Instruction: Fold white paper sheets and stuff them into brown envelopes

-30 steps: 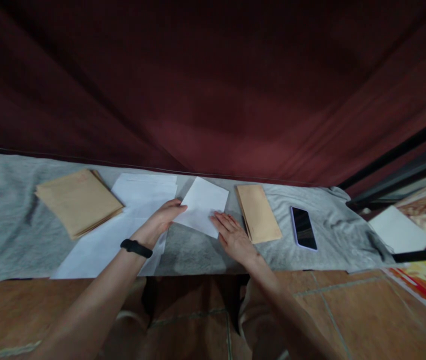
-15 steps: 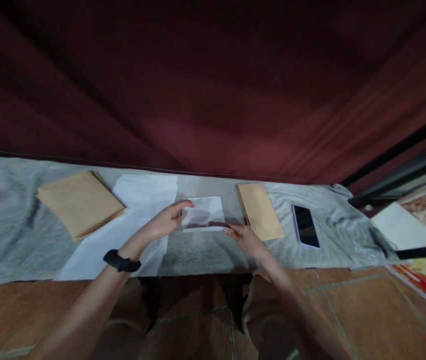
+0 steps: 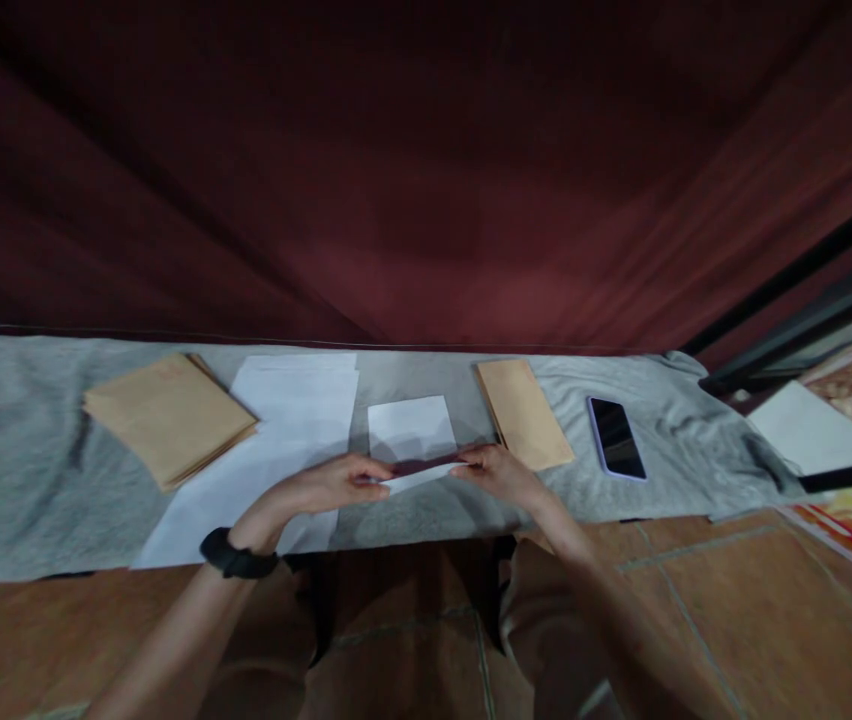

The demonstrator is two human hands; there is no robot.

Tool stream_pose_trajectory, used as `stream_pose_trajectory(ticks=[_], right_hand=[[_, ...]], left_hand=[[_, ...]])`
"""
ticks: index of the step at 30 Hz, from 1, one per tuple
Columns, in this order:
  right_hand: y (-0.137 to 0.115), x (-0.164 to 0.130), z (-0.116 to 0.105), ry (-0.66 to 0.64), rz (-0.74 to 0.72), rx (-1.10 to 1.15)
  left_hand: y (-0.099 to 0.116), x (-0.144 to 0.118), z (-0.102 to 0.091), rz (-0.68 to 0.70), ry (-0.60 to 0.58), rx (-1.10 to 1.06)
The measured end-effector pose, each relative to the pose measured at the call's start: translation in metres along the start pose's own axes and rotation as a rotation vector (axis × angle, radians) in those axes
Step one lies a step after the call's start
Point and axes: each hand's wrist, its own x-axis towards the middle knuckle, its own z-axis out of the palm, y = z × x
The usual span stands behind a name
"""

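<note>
A small white sheet of paper (image 3: 411,425) lies in front of me, its near edge raised as a narrow strip between my hands. My left hand (image 3: 340,482), with a black band on the wrist, pinches the strip's left end between thumb and fingers. At the opposite end, the fingers of my right hand (image 3: 497,472) are closed on the strip. Whether the strip and the flat part are one folded sheet I cannot tell for sure. Larger white sheets (image 3: 291,410) lie left of it, partly under my left forearm. Close to my right hand rests a thin stack of brown envelopes (image 3: 525,415).
A thicker pile of brown envelopes (image 3: 171,415) overlaps the large sheets at left. A phone (image 3: 617,438) in a pale purple case lies at right on the grey cloth (image 3: 403,530). A dark red curtain (image 3: 426,200) hangs behind, with black bars (image 3: 793,290) at right.
My left hand has moved from the paper's upper left corner down to its near edge and closed on it. The near edge has come up and toward me.
</note>
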Motion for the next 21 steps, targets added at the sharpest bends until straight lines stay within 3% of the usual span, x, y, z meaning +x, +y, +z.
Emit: stream_pose_trajectory(ticks=[3,10,15,18,21], right_hand=[[0.005,0.002,0.003,-0.004,0.015,0.028],[0.001,0.017,0.022,0.189,0.258,-0.199],[-0.012,0.026,0.024,0.186,0.428,-0.347],[-0.016,0.029,0.024,0.163,0.498,-0.413],[-0.018,0.031,0.024,0.149,0.53,-0.418]], left_hand=[[-0.002,-0.001,0.006,0.01,-0.034,0.022],[-0.017,0.012,0.01,-0.116,0.369,0.018],[-0.031,0.021,0.017,-0.167,0.506,-0.04],[-0.03,0.024,0.022,-0.176,0.616,-0.032],[-0.023,0.024,0.024,-0.181,0.655,0.016]])
